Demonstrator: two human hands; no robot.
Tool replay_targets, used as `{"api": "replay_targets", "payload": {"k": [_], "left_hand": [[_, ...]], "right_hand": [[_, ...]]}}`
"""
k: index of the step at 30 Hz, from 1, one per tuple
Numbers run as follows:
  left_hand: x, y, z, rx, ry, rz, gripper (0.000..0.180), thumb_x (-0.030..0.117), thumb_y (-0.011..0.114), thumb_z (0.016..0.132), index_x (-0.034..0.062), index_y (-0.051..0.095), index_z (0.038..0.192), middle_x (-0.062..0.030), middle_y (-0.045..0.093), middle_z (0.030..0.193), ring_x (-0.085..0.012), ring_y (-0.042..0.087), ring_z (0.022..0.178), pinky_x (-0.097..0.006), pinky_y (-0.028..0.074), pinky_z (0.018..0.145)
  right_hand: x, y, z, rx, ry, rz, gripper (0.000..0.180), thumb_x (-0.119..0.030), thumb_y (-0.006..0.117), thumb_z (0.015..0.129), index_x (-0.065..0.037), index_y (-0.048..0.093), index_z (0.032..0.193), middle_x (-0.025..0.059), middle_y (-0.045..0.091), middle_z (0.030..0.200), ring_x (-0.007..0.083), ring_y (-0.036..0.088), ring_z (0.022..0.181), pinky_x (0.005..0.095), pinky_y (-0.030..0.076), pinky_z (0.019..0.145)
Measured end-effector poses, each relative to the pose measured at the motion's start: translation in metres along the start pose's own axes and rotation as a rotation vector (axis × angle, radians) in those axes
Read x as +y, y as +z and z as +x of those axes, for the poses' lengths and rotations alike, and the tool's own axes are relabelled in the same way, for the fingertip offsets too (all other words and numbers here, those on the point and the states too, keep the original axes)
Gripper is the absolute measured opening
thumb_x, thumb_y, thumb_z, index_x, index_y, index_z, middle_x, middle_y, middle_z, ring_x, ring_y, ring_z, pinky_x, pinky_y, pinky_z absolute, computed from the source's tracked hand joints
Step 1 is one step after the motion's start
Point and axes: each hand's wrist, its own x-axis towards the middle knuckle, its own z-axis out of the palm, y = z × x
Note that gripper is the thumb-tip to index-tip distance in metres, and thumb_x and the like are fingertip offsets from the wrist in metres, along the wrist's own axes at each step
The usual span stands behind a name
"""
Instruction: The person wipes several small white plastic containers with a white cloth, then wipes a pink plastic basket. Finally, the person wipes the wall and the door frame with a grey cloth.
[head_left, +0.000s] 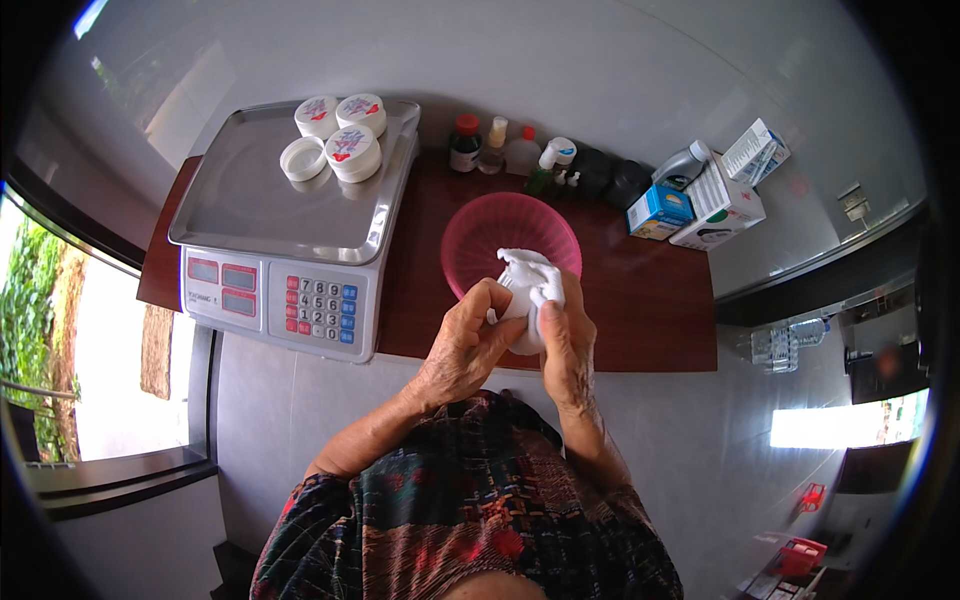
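Observation:
Over the near rim of a pink plastic basin, both hands are closed around a bunched white cloth. My left hand pinches it from the left, thumb and fingers on a white part with ridges. From the right, my right hand wraps the cloth, its thumb lying on top. Whether a white jar or lid is inside the folds I cannot tell. On the steel pan of a scale to the left stand several round white tubs with printed lids, beside a small white open-topped round piece.
Bottles, among them a dark red-capped one and a green pump bottle, line the wall behind the basin. Farther right stand a blue box, white cartons and a grey jug. The brown tabletop ends just before my body.

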Motion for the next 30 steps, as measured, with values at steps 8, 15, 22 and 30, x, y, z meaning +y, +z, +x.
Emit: {"api": "replay_targets", "payload": {"k": [8,15,22,30], "left_hand": [[0.009,-0.001,-0.002,-0.112,0.049,0.1,0.016,0.001,0.059,0.088,0.0005,0.049,0.1,-0.0028,0.054,0.088,-0.0073,0.054,0.077,-0.023,0.046,0.067],[-0.004,0.001,-0.002,-0.022,0.058,-0.069,0.017,0.002,0.057,0.09,-0.0014,0.049,0.104,-0.0053,0.051,0.098,-0.0104,0.049,0.095,-0.026,0.042,0.087],[-0.001,0.003,-0.003,0.111,0.037,-0.131,0.023,0.003,0.056,0.091,0.0004,0.048,0.112,-0.0056,0.057,0.102,-0.0116,0.053,0.095,-0.026,0.044,0.084],[-0.004,0.001,-0.002,-0.078,0.126,-0.221,0.013,0.003,0.058,0.089,0.0,0.049,0.098,-0.0052,0.05,0.098,-0.0108,0.047,0.091,-0.024,0.042,0.081]], "right_hand": [[0.007,-0.004,0.004,0.045,0.145,0.375,0.023,-0.018,0.055,0.092,0.0,0.059,0.106,0.0067,0.064,0.098,0.0142,0.058,0.095,0.0293,0.045,0.086],[-0.003,0.001,0.005,0.113,0.133,0.32,0.031,-0.022,0.053,0.094,0.001,0.058,0.112,0.0103,0.063,0.109,0.0183,0.059,0.1,0.0323,0.046,0.088],[0.006,0.009,0.001,0.054,-0.416,-0.26,0.025,-0.007,0.054,0.09,0.0,0.06,0.113,0.0228,0.048,0.13,0.0381,0.043,0.126,0.043,0.04,0.1],[0.026,-0.011,0.005,0.101,0.096,0.177,0.028,-0.017,0.049,0.096,0.004,0.056,0.113,0.017,0.065,0.104,0.0206,0.065,0.091,0.0297,0.053,0.078]]}}
